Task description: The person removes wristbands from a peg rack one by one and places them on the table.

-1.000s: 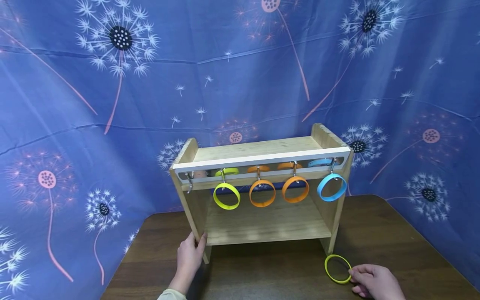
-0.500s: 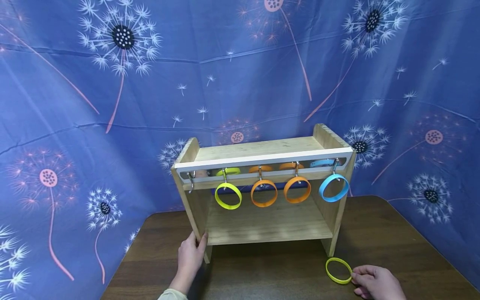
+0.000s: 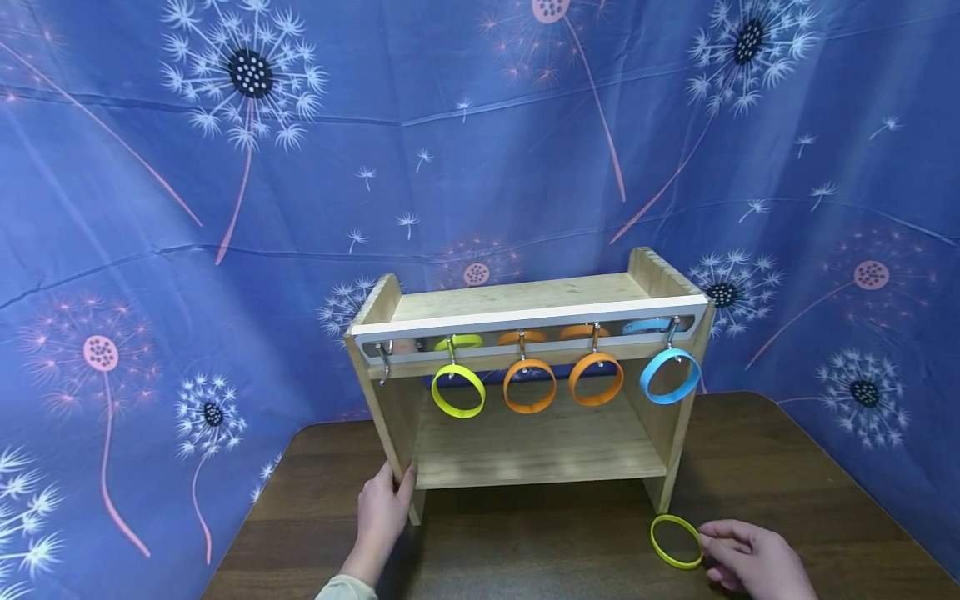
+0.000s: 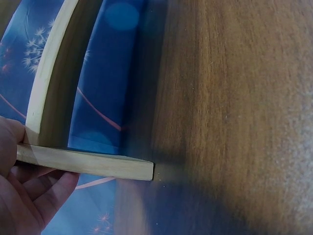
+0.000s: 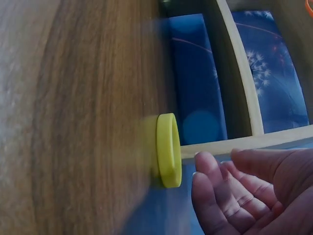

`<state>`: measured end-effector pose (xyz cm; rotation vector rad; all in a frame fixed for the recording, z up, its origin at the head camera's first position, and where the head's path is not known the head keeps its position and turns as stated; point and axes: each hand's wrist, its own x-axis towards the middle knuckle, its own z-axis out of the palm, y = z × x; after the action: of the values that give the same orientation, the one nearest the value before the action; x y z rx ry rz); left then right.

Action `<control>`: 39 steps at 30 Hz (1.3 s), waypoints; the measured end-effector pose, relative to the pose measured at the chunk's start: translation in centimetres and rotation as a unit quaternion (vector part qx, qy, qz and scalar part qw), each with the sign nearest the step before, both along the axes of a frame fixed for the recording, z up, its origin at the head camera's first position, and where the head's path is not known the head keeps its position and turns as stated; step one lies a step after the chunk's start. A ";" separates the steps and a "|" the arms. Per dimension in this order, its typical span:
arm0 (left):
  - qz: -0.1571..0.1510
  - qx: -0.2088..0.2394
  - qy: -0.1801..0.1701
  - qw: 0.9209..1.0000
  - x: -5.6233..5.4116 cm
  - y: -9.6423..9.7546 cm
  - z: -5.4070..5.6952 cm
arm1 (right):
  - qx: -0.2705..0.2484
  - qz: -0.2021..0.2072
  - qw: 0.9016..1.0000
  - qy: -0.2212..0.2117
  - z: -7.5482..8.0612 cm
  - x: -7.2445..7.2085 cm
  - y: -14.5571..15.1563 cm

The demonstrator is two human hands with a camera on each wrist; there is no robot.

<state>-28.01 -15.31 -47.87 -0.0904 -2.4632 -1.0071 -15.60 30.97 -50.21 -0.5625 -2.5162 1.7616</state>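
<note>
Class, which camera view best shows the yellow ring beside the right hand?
The right wrist view: the yellow ring looks large, with a gap between it and the right hand. The head view shows its round outline, but smaller, the gap hard to see. The left wrist view doesn't show it.

A wooden shelf (image 3: pixel 540 458) is set on a table (image 3: pixel 300 517), its left side gripped low by the left hand (image 3: pixel 384 510). A lime ring (image 3: pixel 459 414), two orange rings (image 3: pixel 529 409) and a blue ring (image 3: pixel 666 399) are hung from its hooks (image 3: pixel 386 364). A yellow ring (image 3: pixel 678 566) is laid on the table, just beside the right hand (image 3: pixel 756 557). Blue cloth (image 3: pixel 300 208) is hung behind.
</note>
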 end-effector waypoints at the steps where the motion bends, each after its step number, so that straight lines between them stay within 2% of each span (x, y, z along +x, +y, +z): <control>1: -0.001 0.001 0.000 1.000 0.0 0.0 0.0 | 0.001 -0.001 1.000 0.003 0.1 0.0 -0.2; 5: -0.002 0.001 -0.002 1.000 0.0 0.1 0.1 | 0.011 0.010 1.000 0.026 0.5 0.2 -0.7; 16: 0.004 -0.001 0.008 1.000 -0.1 0.1 0.0 | -0.002 0.015 0.998 0.061 2.2 -0.2 -2.4; 23: 0.002 0.001 0.000 1.000 0.0 0.1 0.1 | 0.002 0.027 0.992 0.126 2.8 -0.3 -3.7; 30: 0.006 0.001 -0.001 1.000 -0.1 0.1 -0.1 | 0.013 0.040 0.990 0.132 3.6 -0.7 -4.5; 35: 0.005 0.003 0.015 1.000 -0.1 0.0 -0.2 | 0.009 0.043 0.988 0.150 4.1 -0.8 -5.1; 39: 0.005 0.000 0.034 0.999 -0.1 0.0 -0.3 | 0.009 0.044 0.989 0.141 4.8 -1.0 -5.5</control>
<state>-28.08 -15.28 -48.22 -0.1103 -2.4007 -0.9832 -16.55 25.44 -45.46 -0.1860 -2.3914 1.7042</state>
